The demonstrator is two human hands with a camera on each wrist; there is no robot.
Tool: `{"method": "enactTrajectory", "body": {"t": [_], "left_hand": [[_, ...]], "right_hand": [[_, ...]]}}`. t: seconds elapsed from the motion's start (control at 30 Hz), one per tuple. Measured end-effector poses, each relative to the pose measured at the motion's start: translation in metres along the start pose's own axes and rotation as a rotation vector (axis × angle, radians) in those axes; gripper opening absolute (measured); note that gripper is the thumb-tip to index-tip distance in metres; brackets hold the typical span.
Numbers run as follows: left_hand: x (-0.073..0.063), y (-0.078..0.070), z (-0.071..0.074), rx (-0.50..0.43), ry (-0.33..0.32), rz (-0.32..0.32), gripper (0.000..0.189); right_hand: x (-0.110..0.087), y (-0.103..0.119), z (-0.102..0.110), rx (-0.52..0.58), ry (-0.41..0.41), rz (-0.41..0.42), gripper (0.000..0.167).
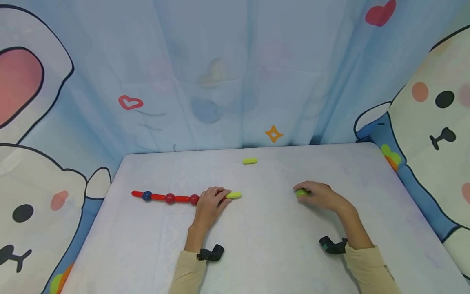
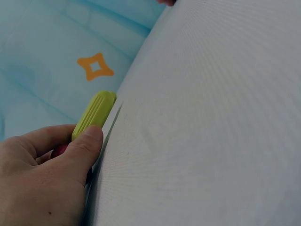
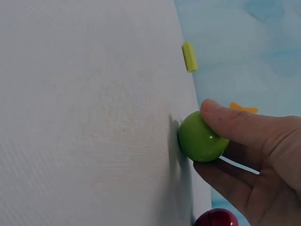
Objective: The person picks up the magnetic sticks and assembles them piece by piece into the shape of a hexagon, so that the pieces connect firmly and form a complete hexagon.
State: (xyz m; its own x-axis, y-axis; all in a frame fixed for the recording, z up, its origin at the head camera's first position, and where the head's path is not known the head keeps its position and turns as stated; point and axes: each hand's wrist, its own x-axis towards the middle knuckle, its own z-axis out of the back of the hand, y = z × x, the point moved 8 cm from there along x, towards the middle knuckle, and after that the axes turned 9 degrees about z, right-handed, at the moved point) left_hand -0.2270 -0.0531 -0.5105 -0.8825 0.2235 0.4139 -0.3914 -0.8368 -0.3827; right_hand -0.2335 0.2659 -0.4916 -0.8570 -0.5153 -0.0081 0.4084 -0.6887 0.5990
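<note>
A row of red rods and red and blue balls [image 1: 170, 198] joined end to end lies on the left of the table. My left hand [image 1: 210, 205] grips its right end, where a yellow-green rod [image 1: 233, 195] sticks out past the fingers. In the left wrist view, the thumb presses the base of this ridged rod [image 2: 96, 113], and a bit of red shows beneath the fingers. To the right, my right hand [image 1: 321, 196] pinches a green ball [image 3: 201, 137] between thumb and fingers, close to the tabletop. How the left fingers wrap the hidden part cannot be seen.
Another yellow-green rod [image 1: 250, 161] lies alone near the table's back edge. A dark red ball [image 3: 216, 218] sits by the right hand, mostly hidden from the head view. Behind the white table [image 1: 271, 245] hangs a blue printed curtain [image 1: 227, 73].
</note>
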Motion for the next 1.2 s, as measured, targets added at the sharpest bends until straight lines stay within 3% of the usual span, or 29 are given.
{"method": "enactTrajectory", "body": {"t": [0.17, 0.33, 0.43, 0.7, 1.07, 1.2], "left_hand": [[0.000, 0.001, -0.001, -0.001, 0.006, -0.004, 0.030], [0.000, 0.000, -0.001, -0.012, 0.006, -0.019, 0.029], [0.000, -0.001, -0.001, -0.010, 0.011, -0.025, 0.029], [0.000, -0.001, -0.002, 0.009, 0.017, -0.029, 0.029], [-0.001, 0.000, -0.003, 0.018, 0.011, -0.040, 0.031], [-0.001, 0.001, -0.004, 0.013, 0.010, -0.042, 0.031]], "right_hand": [[0.004, 0.001, 0.001, 0.020, -0.062, 0.009, 0.036], [0.013, 0.012, 0.004, 0.121, -0.213, 0.123, 0.037], [0.017, 0.020, 0.003, 0.170, -0.263, 0.174, 0.038], [0.023, 0.029, -0.005, 0.372, -0.252, 0.176, 0.036], [0.026, 0.034, -0.014, 0.471, -0.228, 0.193, 0.035], [0.030, 0.035, -0.023, 0.558, -0.240, 0.113, 0.036]]}}
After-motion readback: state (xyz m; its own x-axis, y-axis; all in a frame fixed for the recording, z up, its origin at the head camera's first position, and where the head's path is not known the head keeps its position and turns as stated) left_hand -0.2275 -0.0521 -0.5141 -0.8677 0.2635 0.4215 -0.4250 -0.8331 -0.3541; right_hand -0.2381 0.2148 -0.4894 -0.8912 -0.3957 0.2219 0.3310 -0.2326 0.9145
